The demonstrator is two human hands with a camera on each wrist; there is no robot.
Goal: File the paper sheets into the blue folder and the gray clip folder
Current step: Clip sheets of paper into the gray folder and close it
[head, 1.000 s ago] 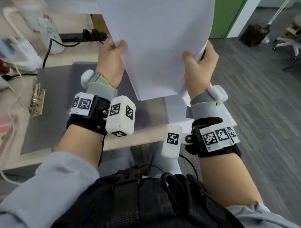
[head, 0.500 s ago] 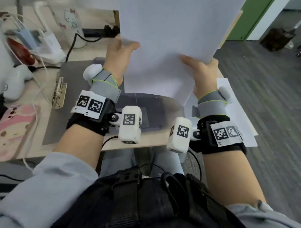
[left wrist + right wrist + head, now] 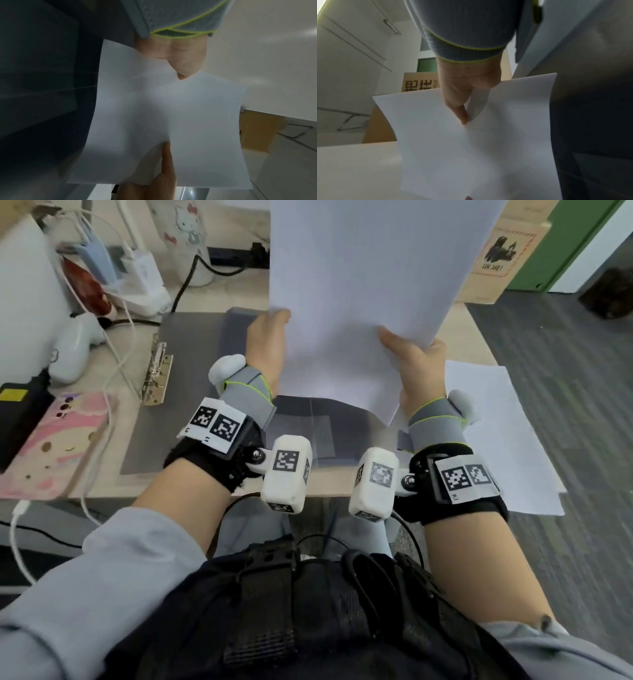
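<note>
I hold a stack of white paper sheets [image 3: 359,285] upright above the desk. My left hand [image 3: 267,340] grips its left edge and my right hand [image 3: 411,354] grips its lower right edge. Both wrist views show the white paper sheets [image 3: 163,121] [image 3: 471,148] pinched between thumb and fingers. Under the stack lies the open gray clip folder [image 3: 191,364], its metal clip [image 3: 156,374] at the left. A translucent bluish folder [image 3: 308,436] lies on it by the desk's near edge. More white sheets [image 3: 500,440] lie at the desk's right corner, overhanging it.
A pink patterned pad [image 3: 58,440], a black box [image 3: 17,409], white cables and chargers [image 3: 137,278] crowd the left of the desk. A white cartoon-cat bottle [image 3: 185,227] stands at the back. A cardboard box [image 3: 496,254] stands beyond the desk.
The paper stack has shifted left across the desk and come lower, with both hands still gripping it. My head view has tilted, showing more of the desk's left side.
</note>
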